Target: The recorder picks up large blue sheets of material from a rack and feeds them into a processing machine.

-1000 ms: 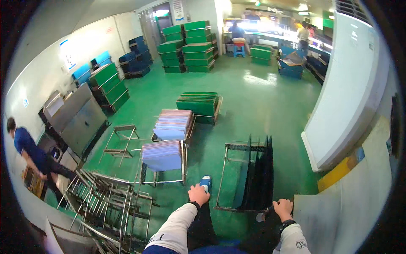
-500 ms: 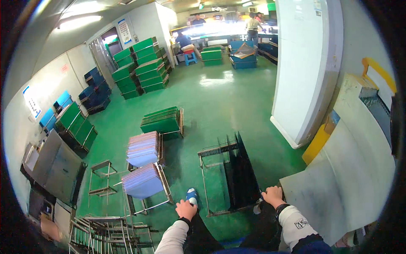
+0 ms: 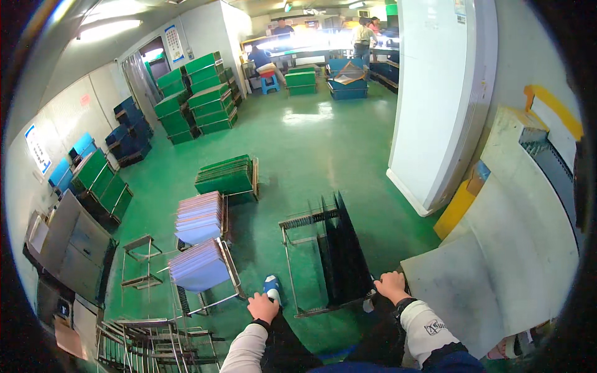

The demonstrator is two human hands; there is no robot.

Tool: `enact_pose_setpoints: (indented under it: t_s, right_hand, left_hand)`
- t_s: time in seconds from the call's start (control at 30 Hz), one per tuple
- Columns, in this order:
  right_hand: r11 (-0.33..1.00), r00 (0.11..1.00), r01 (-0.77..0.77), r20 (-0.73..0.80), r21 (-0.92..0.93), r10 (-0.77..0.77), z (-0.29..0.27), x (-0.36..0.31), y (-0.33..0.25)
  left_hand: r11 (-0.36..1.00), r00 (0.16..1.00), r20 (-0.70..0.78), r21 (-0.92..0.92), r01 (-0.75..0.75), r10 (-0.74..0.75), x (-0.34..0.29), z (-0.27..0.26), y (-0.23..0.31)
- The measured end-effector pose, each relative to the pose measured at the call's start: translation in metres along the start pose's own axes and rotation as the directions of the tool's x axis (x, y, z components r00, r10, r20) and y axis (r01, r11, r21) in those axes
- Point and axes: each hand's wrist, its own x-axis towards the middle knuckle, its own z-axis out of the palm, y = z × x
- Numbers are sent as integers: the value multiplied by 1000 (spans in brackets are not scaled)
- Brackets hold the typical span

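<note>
My left hand (image 3: pixel 262 308) rests on my left knee, its fingers draped over the dark trousers. On my right knee lies my right hand (image 3: pixel 391 287), close to the edge of a pale grey machine (image 3: pixel 485 261). Neither hand holds anything. Between my legs and slightly ahead stands a metal rack (image 3: pixel 286 261) with a few upright black panels (image 3: pixel 348 255) at its right side. Left of it, two racks carry closely spaced lilac-blue panels (image 3: pixel 198 267), and behind them is a rack of green panels (image 3: pixel 225 178).
Bare metal racks (image 3: pixel 155 339) crowd the lower left, with another bare rack (image 3: pixel 142 261) beyond. Stacked green bins (image 3: pixel 211 99) stand along the left. A white column (image 3: pixel 429 112) rises at the right. Several people work at a bright bench (image 3: pixel 305 45) at the back.
The view has turned slightly, so the scene sits a little further left in the picture. Both hands stay on my knees. A person seated at the back has shifted posture.
</note>
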Motion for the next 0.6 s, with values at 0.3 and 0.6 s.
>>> enact_pose_setpoints:
  t_s: [0.3,0.6]
  right_hand:
    - [1000,998,15,-56,19,-14,0,-3,0]
    - [999,990,40,-138,12,-38,9,-1,4]
  left_hand:
    - [1000,1000,-7,2,3,-3,0,-1,0]
    - [1000,998,53,-2,24,-24,-1,-5,3]
